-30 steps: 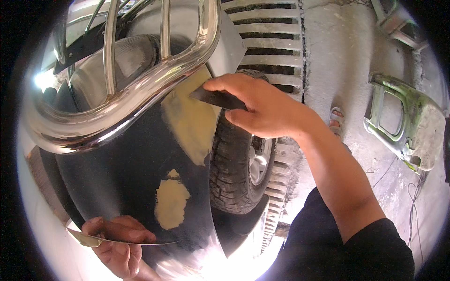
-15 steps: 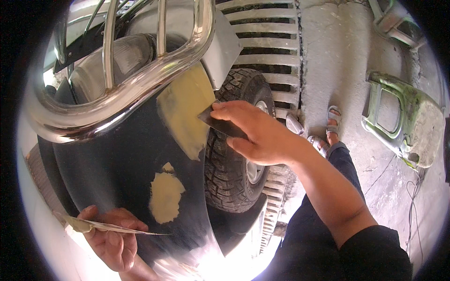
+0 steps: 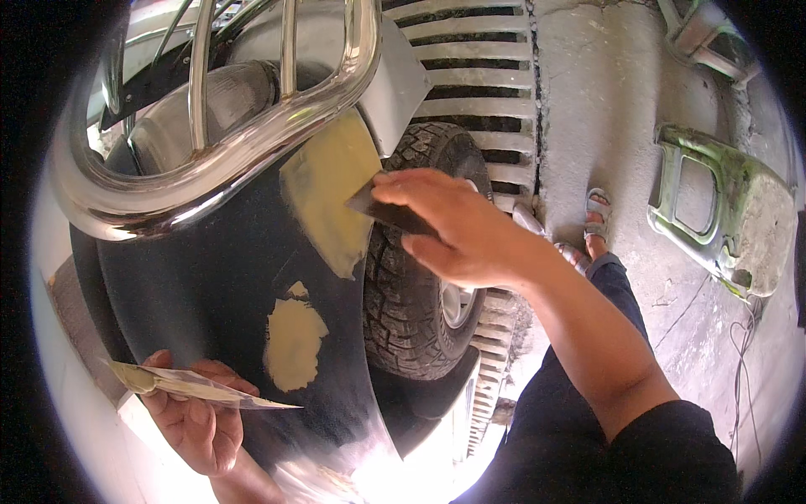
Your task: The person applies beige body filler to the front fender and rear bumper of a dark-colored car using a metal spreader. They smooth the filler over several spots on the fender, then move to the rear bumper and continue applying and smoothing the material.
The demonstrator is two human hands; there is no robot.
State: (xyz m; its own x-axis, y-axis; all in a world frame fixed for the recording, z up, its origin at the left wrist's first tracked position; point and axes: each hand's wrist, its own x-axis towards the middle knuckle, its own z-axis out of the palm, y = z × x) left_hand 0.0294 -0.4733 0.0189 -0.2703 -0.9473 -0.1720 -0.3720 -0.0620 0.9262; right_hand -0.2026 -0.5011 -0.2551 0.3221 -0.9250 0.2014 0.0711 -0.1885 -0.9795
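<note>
My right hand (image 3: 457,223) grips a dark, flat putty spreader (image 3: 388,210) between thumb and fingers. Its corner meets the right edge of a large beige putty patch (image 3: 327,181) on the dark vehicle fender (image 3: 201,269); whether it presses on the surface I cannot tell. A smaller putty patch (image 3: 295,344) lies lower on the same panel. At the lower left my left hand (image 3: 200,428), palm up, holds a thin flat plate (image 3: 222,391) with beige putty smeared on it, thickest at its left end.
A chrome bull bar (image 3: 218,176) curves over the fender's top, before a headlight (image 3: 206,113). A knobbly tyre (image 3: 403,328) stands right of the fender. Beyond lie a slatted floor grate (image 3: 478,80), a green-and-grey vehicle panel (image 3: 726,210) and a cable (image 3: 740,370). My sandalled feet (image 3: 596,214) are on concrete.
My right hand and the spreader have shifted slightly up and left, a little further over the large patch. The plate in my left hand has risen slightly and tilted, showing more of its putty-covered face.
</note>
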